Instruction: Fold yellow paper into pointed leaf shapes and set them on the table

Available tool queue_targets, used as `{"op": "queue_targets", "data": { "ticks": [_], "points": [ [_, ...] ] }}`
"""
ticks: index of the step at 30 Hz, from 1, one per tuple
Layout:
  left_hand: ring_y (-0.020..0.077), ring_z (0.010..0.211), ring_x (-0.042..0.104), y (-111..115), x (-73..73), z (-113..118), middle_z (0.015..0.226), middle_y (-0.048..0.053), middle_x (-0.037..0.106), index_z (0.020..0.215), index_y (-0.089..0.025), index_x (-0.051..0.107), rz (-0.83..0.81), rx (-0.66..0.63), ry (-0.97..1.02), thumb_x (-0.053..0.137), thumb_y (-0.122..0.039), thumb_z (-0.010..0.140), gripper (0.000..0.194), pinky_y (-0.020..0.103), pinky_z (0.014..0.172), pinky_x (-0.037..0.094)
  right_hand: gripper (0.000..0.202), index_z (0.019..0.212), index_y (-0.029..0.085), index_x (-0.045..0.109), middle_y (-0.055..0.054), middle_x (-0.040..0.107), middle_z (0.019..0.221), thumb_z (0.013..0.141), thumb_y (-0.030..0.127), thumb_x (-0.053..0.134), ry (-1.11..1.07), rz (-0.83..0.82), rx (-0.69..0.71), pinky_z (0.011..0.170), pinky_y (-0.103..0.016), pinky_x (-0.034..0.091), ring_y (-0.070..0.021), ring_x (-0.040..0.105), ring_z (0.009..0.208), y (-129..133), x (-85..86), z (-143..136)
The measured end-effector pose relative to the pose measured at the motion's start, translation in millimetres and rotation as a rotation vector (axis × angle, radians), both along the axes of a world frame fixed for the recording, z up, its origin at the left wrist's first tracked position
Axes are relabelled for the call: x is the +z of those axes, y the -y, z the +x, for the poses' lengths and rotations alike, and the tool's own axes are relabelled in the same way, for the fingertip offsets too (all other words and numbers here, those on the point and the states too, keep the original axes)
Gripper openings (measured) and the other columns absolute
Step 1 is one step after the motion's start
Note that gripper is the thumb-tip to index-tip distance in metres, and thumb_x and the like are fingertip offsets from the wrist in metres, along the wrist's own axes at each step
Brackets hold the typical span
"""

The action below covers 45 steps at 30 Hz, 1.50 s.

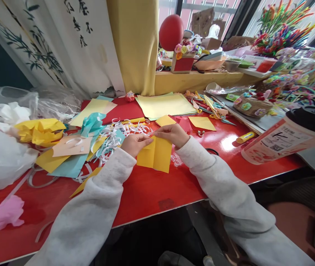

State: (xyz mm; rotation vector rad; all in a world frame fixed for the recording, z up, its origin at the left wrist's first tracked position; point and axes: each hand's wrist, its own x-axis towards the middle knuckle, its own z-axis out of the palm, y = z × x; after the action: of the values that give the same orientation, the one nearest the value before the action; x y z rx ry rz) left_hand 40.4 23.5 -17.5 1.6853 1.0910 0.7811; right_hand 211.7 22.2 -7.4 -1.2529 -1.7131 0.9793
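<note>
A yellow sheet of paper [161, 155] with a crease down its middle hangs between my hands, just above the red table [146, 199]. My left hand [137, 144] pinches its upper edge with thumb and fingers. From the other side my right hand [173, 135] is closed on the top of the same sheet, and the fingertips of both hands nearly meet. Behind my hands lie a small yellow paper piece [165, 120] and another yellow piece [202, 123]. White curled paper strips [113, 136] are heaped beside my left hand.
Coloured paper scraps [71, 145] and a white plastic bag [2, 155] crowd the left. Paper sheets [165, 105] and scissors [214, 109] lie at the back. A large paper cup [281, 138] and a glue stick [245, 137] stand and lie at right. Pink crumpled paper [6, 214] rests front left.
</note>
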Motion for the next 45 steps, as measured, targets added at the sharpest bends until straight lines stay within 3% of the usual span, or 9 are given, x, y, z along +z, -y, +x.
{"op": "queue_targets", "data": {
  "ticks": [5, 9, 14, 25, 29, 32, 37, 41, 45],
  "points": [
    [0.0159, 0.068, 0.057, -1.6, -1.9, 0.1, 0.073, 0.004, 0.064, 0.071, -0.015, 0.060, 0.017, 0.023, -0.019, 0.059, -0.043, 0.060, 0.030, 0.030, 0.064, 0.046, 0.030, 0.074, 0.012, 0.065, -0.005, 0.064, 0.070, 0.063, 0.039, 0.058, 0.023, 0.043, 0.003, 0.057, -0.027, 0.042, -0.0148, 0.055, 0.064, 0.8, -0.8, -0.7],
    [0.0159, 0.068, 0.058, -1.0, 1.9, -1.5, 0.072, 0.003, 0.064, 0.069, -0.015, 0.061, -0.063, -0.042, -0.001, 0.062, -0.043, 0.058, 0.030, 0.030, 0.064, 0.046, 0.027, 0.073, 0.013, 0.065, -0.004, 0.063, 0.069, 0.065, 0.037, 0.057, 0.060, 0.103, 0.010, 0.058, -0.026, 0.042, -0.0139, 0.054, 0.063, 0.0, -2.1, 0.0],
    [0.0175, 0.065, 0.058, -1.0, 5.2, -5.1, 0.067, 0.004, 0.064, 0.064, -0.017, 0.062, -0.047, -0.039, -0.131, 0.062, -0.045, 0.056, 0.030, 0.030, 0.061, 0.045, 0.028, 0.073, 0.014, 0.065, -0.004, 0.063, 0.070, 0.064, 0.039, 0.058, 0.082, 0.131, 0.006, 0.061, -0.027, 0.042, -0.0141, 0.054, 0.064, -1.3, -1.9, 2.0],
    [0.0190, 0.075, 0.060, -3.2, 3.6, -9.0, 0.080, 0.004, 0.066, 0.081, -0.021, 0.065, -0.065, -0.215, -0.140, 0.059, -0.043, 0.062, 0.030, 0.030, 0.067, 0.047, 0.026, 0.073, 0.015, 0.065, -0.004, 0.064, 0.071, 0.064, 0.038, 0.058, 0.092, 0.099, 0.075, 0.062, -0.028, 0.042, -0.0132, 0.053, 0.065, 0.4, 1.3, 4.4],
    [0.0205, 0.078, 0.061, -0.3, 5.8, -4.8, 0.079, 0.004, 0.067, 0.082, -0.018, 0.066, -0.078, -0.081, -0.042, 0.063, -0.039, 0.058, 0.032, 0.032, 0.070, 0.047, 0.026, 0.074, 0.014, 0.064, -0.005, 0.063, 0.073, 0.064, 0.037, 0.058, 0.005, 0.071, 0.091, 0.064, -0.027, 0.044, -0.0128, 0.055, 0.067, 4.3, 3.6, -2.1],
    [0.0199, 0.072, 0.061, 0.5, 12.3, -6.1, 0.075, 0.005, 0.067, 0.078, -0.016, 0.067, -0.118, 0.029, 0.017, 0.065, -0.037, 0.056, 0.030, 0.031, 0.067, 0.049, 0.037, 0.090, 0.014, 0.059, -0.004, 0.063, 0.076, 0.060, 0.034, 0.063, -0.164, 0.008, 0.023, 0.063, -0.028, 0.046, -0.0128, 0.056, 0.068, 6.4, 6.9, -4.9],
    [0.0170, 0.073, 0.060, 3.6, 25.2, -9.3, 0.079, 0.004, 0.067, 0.082, -0.016, 0.066, -0.122, 0.080, 0.045, 0.064, -0.039, 0.058, 0.033, 0.026, 0.066, 0.048, 0.041, 0.096, 0.012, 0.057, -0.005, 0.063, 0.078, 0.060, 0.030, 0.064, -0.332, -0.082, 0.099, 0.065, -0.030, 0.049, -0.0143, 0.059, 0.070, 5.3, 5.8, -2.6],
    [0.0157, 0.078, 0.059, 9.2, 31.5, -5.4, 0.082, 0.002, 0.066, 0.081, -0.017, 0.066, -0.051, 0.147, 0.096, 0.064, -0.039, 0.059, 0.031, 0.023, 0.069, 0.047, 0.040, 0.101, 0.013, 0.056, -0.004, 0.063, 0.077, 0.066, 0.031, 0.060, -0.197, 0.064, 0.040, 0.064, -0.029, 0.050, -0.0149, 0.059, 0.073, 5.0, 3.6, -1.2],
    [0.0141, 0.062, 0.059, 11.4, 31.3, -1.2, 0.070, 0.002, 0.066, 0.074, -0.016, 0.066, -0.113, 0.234, 0.130, 0.066, -0.038, 0.055, 0.029, 0.024, 0.057, 0.047, 0.033, 0.098, 0.015, 0.059, -0.004, 0.064, 0.080, 0.070, 0.031, 0.056, 0.041, 0.287, -0.087, 0.063, -0.027, 0.050, -0.0145, 0.059, 0.073, 9.2, 3.2, -4.4]
  ]
}}
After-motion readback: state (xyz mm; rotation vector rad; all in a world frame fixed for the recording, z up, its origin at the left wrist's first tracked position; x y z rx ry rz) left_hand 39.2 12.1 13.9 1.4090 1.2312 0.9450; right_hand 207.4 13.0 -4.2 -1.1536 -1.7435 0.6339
